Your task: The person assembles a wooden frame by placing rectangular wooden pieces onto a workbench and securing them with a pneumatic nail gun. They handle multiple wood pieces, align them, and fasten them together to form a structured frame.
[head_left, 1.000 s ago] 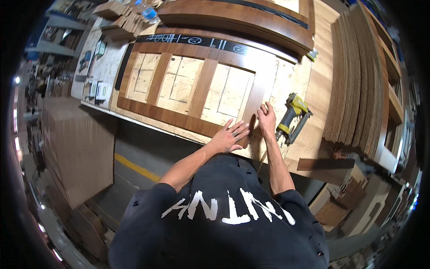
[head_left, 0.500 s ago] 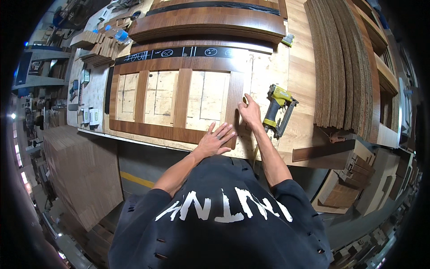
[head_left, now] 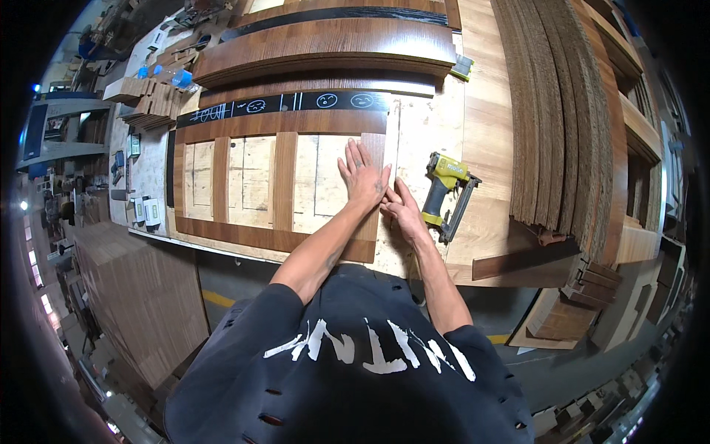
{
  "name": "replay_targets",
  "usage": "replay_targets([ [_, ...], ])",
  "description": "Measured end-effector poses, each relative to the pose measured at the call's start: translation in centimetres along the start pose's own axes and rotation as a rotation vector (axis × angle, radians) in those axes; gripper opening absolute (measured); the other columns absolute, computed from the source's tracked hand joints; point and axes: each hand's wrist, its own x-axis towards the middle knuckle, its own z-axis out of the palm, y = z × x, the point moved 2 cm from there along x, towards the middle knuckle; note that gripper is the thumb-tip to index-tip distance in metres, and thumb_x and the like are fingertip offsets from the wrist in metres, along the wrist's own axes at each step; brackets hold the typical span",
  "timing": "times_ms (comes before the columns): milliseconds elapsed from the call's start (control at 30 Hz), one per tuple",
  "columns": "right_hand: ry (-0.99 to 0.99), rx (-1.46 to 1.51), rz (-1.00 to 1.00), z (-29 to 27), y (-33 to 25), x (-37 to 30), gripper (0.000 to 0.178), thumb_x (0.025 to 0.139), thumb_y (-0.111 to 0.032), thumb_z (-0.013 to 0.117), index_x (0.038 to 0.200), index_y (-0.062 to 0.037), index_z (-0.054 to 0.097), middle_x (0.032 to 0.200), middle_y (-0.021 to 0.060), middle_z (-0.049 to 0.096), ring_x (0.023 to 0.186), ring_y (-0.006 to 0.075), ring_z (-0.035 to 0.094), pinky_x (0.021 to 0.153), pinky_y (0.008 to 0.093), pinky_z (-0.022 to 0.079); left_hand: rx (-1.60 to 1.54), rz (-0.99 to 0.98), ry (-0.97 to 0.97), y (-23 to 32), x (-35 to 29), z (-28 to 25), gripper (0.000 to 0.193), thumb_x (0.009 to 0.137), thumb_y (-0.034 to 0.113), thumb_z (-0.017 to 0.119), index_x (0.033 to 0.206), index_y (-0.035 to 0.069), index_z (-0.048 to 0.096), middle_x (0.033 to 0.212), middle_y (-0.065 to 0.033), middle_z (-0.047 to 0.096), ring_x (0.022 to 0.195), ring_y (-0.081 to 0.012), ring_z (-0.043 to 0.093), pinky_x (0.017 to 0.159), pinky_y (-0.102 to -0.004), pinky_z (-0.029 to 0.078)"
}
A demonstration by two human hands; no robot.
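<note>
A brown wooden frame with crosswise slats [head_left: 284,185] lies flat on the workbench [head_left: 421,126] in front of me. My left hand [head_left: 364,181] rests flat across the frame's right end piece, fingers spread and pointing away from me. Just outside that end, my right hand [head_left: 404,213] has its fingers stretched toward the frame's right edge, close to the left hand's heel; it holds nothing I can see. A black strip [head_left: 288,102] with white chalk drawings runs along the frame's far side. Right of my right hand, a yellow-green and black nail gun [head_left: 448,194] lies on the bench.
Beyond the frame is a stack of brown boards [head_left: 325,53]. Tall stacked panels [head_left: 543,118] stand on the right. At the far left are wood offcuts [head_left: 151,100], a plastic bottle [head_left: 175,77] and small boxes [head_left: 148,212]. A large panel stack [head_left: 137,296] stands below the bench's left side.
My left hand has moved from the frame's near right corner farther up its right end piece. My right hand has drawn nearer to me, still beside the frame's right edge.
</note>
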Motion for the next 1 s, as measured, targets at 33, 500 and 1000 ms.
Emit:
replay_targets([
  [33, 0.051, -0.021, -0.007, -0.4, -0.1, -0.3, 0.080, 0.093, 0.006, 0.048, 0.164, -0.0021, 0.010, 0.160, 0.0237, 0.038, 0.127, 0.0247, 0.060, 0.105, 0.0319, 0.049, 0.043, -0.001, 0.028, 0.1, 0.5, 1.0, 0.090, 0.100, 0.047, 0.049, 0.155, -0.017, 0.016, 0.165, -0.0354, 0.007, 0.156, -0.0453, 0.004, 0.124, -0.0596, 0.002],
  [500, 0.745, -1.150, -0.278, -5.3, -4.9, -3.0, 0.088, 0.086, -0.015, 0.077, 0.155, 0.0054, 0.025, 0.135, 0.0312, 0.039, 0.127, 0.0494, 0.045, 0.107, 0.0498, 0.042, 0.067, 0.055, 0.108, -0.4, 1.3, 1.5, 0.087, 0.101, 0.041, 0.051, 0.153, -0.020, 0.016, 0.163, -0.0385, 0.011, 0.154, -0.0490, 0.009, 0.127, -0.0553, 0.008],
  [1000, 0.634, -0.658, 0.091, -4.3, -16.2, -1.7, 0.060, 0.087, -0.023, 0.080, 0.134, 0.0010, 0.050, 0.092, 0.0129, 0.065, 0.080, 0.0203, 0.067, 0.076, 0.0395, 0.060, -0.018, 0.027, 0.100, -0.8, 1.2, 1.4, 0.083, 0.099, 0.040, 0.057, 0.158, -0.006, 0.021, 0.162, -0.0379, 0.014, 0.152, -0.0503, 0.014, 0.125, -0.0575, 0.011],
])
